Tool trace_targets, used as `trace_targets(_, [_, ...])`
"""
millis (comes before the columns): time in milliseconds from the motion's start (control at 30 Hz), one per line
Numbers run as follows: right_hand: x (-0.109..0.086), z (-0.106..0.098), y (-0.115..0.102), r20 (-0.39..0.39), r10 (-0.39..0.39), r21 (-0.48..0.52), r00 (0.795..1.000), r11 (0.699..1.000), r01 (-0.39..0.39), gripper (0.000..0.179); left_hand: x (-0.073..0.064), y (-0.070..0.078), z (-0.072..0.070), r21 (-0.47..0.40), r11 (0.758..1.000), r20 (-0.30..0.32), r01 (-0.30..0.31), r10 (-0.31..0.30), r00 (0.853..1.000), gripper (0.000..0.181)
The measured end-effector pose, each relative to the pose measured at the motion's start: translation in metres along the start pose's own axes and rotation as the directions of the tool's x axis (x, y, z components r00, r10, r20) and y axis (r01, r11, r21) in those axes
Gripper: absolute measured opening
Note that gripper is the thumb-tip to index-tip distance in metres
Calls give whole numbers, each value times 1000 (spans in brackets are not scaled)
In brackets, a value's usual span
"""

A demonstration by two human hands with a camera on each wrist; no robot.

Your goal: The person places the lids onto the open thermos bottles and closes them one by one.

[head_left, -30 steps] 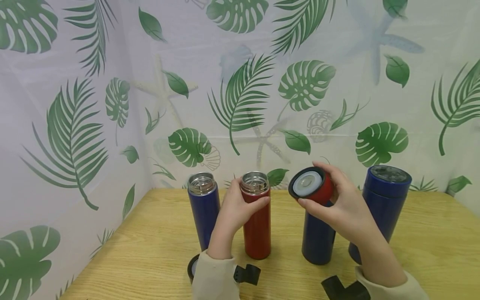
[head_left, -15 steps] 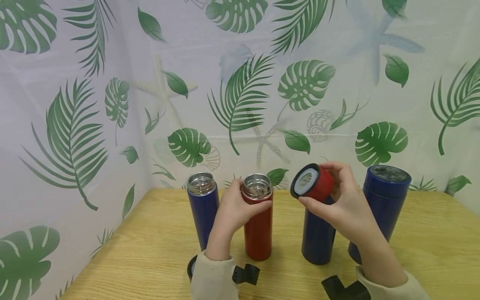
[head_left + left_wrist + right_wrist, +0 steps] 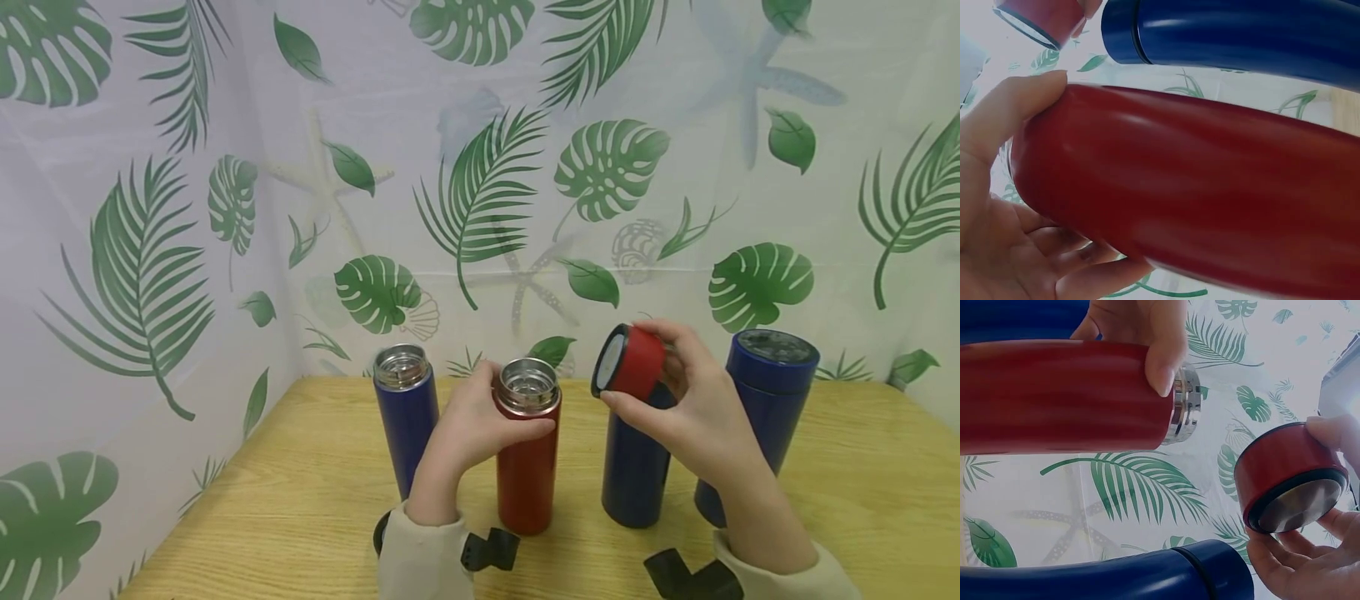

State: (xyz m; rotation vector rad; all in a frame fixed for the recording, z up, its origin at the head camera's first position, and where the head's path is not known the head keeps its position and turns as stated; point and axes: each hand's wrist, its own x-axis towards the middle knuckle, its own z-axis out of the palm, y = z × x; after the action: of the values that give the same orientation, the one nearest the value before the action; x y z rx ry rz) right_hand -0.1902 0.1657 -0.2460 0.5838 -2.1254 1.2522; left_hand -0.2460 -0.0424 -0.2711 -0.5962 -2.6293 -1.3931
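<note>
Perhaps slackening your right grip [image 3: 697, 408] drops the red lid [image 3: 639, 363] pinched right of the red bottle [image 3: 528, 477] your left grip [image 3: 474, 427] clasps.

Plain beige slvs [image 3: 424, 557] L & R, each w/ blk angular bracket [image 3: 501, 550].

A hand could pass between the red bottle [image 3: 527, 487] and the middle blue bottle [image 3: 632, 471], though the red lid [image 3: 639, 360] narrows that gap higher up. The left hand [image 3: 476, 427] blocks the space right of the open blue bottle [image 3: 402, 421], while the right hand [image 3: 697, 408] bars the near way to the right blue bottle [image 3: 772, 396]. Free tabletop [image 3: 277, 492] lies at left and right.
</note>
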Motion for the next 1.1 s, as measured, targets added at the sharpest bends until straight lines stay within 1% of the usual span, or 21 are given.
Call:
trace_targets(167, [0,0,0,-9,13,-5,1000,1000,-13,69,-2,5,1,1,1000,43,-25,25,999,57])
trace_targets(333, [0,0,0,-18,14,37,1000,999,-13,70,-4,9,2,4,999,75,-44,43,996,57])
trace_targets(467, [-1,0,-1,-22,-24,47,999,999,25,69,-6,13,2,7,998,101,-66,65,993,56])
trace_targets(633, [-1,0,-1,-24,-67,7,997,998,67,68,-8,17,4,-14,997,149,-78,79,986,60])
trace_targets(767, [-1,0,-1,-25,-87,-10,996,996,87,67,-8,18,5,-39,994,191,-98,104,976,65])
trace_targets(900, [-1,0,-2,-24,-98,-27,995,995,98,67,-9,19,6,-50,989,227,-136,144,963,64])
trace_targets(967, [-1,0,-3,-23,-98,-35,995,995,97,66,-9,19,6,-61,986,247,-158,168,954,63])
trace_targets(1100, [-2,1,-4,-20,-96,-38,995,995,95,64,-10,20,6,-79,980,295,-182,197,935,59])
